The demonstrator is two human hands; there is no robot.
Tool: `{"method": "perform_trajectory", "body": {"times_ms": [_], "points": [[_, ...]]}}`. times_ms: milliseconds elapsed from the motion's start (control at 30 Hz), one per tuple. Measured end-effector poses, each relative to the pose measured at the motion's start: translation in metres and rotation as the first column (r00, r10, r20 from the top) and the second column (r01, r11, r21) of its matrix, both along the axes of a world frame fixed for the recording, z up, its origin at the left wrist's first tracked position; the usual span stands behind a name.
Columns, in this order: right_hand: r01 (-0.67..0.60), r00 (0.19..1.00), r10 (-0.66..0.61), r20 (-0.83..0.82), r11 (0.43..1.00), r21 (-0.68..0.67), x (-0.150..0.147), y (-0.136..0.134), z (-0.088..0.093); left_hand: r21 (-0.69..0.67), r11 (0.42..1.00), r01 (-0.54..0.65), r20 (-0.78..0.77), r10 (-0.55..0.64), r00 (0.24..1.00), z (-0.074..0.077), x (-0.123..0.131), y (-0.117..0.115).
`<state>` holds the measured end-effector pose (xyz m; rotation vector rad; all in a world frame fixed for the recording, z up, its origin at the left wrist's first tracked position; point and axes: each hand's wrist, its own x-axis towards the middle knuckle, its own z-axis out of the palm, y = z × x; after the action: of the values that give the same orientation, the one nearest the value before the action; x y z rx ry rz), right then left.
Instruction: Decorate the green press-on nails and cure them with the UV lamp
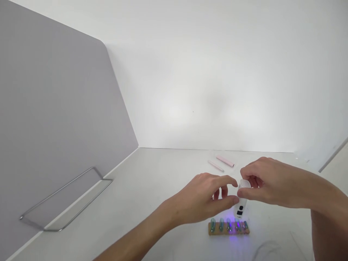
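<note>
A small white UV nail lamp [243, 203] with dark marks on its front shines violet light downward. My right hand [261, 181] grips its upper part, thumb in front and fingers curled behind. From the left, my left hand [201, 197] reaches to the lamp's side. Its thumb and index finger stay apart, with the tips at the lamp's edge; whether both touch is hard to tell. Just below the lamp, a row of several shiny blue-green nail tips [221, 225] sits on a tan strip [217, 233]. The violet glow falls on the nail tips toward the right end.
Behind my hands on the white tabletop [163, 181] lie a pink tube-shaped piece [225, 161] and a slim pink pen-like tool [215, 166]. At the left, a metal wire frame [78, 214] stands against a grey panel [54, 101]. A white wall [217, 72] rises at the back.
</note>
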<state>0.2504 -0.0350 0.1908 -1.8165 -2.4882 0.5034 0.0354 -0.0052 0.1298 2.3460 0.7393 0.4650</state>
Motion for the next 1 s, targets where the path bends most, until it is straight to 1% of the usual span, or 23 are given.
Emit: {"method": "perform_trajectory", "body": {"times_ms": [67, 167, 233, 333, 467, 567, 667, 733, 833, 933, 1000], "points": [[-0.018, 1.0, 0.018, 0.007, 1.0, 0.011, -0.003, -0.001, 0.0, -0.019, 1.0, -0.001, 0.005, 0.001, 1.0, -0.002, 0.002, -0.001], [-0.086, 0.996, 0.086, -0.006, 0.994, 0.062, -0.01, -0.002, 0.0, -0.07, 0.998, -0.011, 0.021, 0.013, 1.0, -0.003, 0.006, -0.002], [-0.132, 0.991, 0.135, -0.018, 0.986, 0.102, -0.016, -0.004, 0.001, -0.105, 0.994, -0.012, 0.043, 0.017, 0.999, -0.001, 0.007, -0.001], [-0.195, 0.98, 0.199, -0.009, 0.97, 0.142, -0.025, -0.006, 0.003, -0.134, 0.991, 0.02, 0.044, -0.014, 0.999, 0.006, 0.002, 0.0], [-0.279, 0.96, 0.279, 0.035, 0.932, 0.232, -0.035, -0.011, 0.005, -0.134, 0.99, 0.046, 0.037, -0.042, 0.998, 0.012, -0.008, 0.004], [-0.293, 0.956, 0.286, 0.065, 0.92, 0.26, -0.039, -0.013, 0.005, -0.117, 0.992, 0.039, 0.037, -0.035, 0.999, 0.015, -0.011, 0.005], [-0.302, 0.953, 0.277, 0.123, 0.908, 0.291, -0.042, -0.013, 0.004, -0.104, 0.994, 0.019, 0.006, -0.018, 1.0, 0.019, -0.009, 0.006], [-0.335, 0.94, 0.292, 0.176, 0.886, 0.322, -0.043, -0.012, 0.002, -0.103, 0.995, 0.0, -0.019, -0.002, 1.0, 0.022, -0.006, 0.006], [-0.385, 0.918, 0.312, 0.245, 0.851, 0.359, -0.044, -0.011, -0.002, -0.061, 0.998, -0.028, -0.074, 0.024, 0.997, 0.025, -0.001, 0.005], [-0.423, 0.9, 0.342, 0.271, 0.838, 0.346, -0.044, -0.01, -0.005, -0.027, 0.999, -0.041, -0.148, 0.036, 0.988, 0.025, 0.003, 0.003], [-0.424, 0.9, 0.347, 0.264, 0.836, 0.347, -0.044, -0.01, -0.006, -0.024, 0.999, -0.046, -0.144, 0.042, 0.989, 0.023, 0.004, 0.002]]}}
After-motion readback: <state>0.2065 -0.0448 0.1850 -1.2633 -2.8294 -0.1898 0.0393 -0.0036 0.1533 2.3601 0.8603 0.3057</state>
